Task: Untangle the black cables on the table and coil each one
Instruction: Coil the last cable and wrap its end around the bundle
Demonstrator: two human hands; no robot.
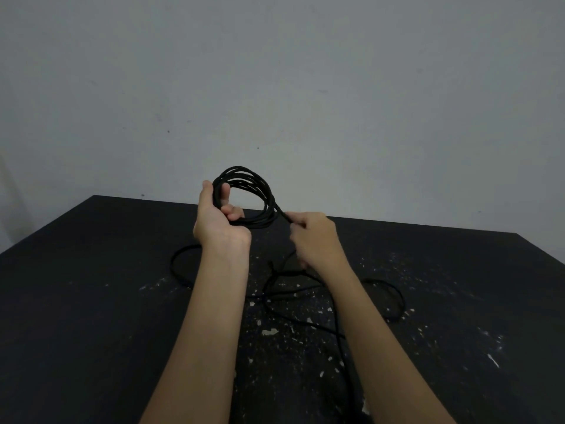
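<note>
**Coiling under way: one coil part wound, the rest loose on the desk**

Your left hand (218, 218) grips a coil (267, 194) of several turns, held up above the desk (91, 301); your right hand (312, 237) pinches the strand leading off that coil; the loose cable (400, 301) lies in crossing loops on the desk beneath your forearms and runs towards you; whether it is one cable or several cannot be told. Judgement: first coil well begun, not finished; the untangling and the rest of the coiling remain outstanding.

Single head-worn wide-angle camera looked forward and down over dark bench (91, 301), grey wall (275, 71) at 12 o'clock. Near view: left hand (218, 218), right hand (312, 237) mid-frame, forearms (214, 316) entered from 6 o'clock.
</note>
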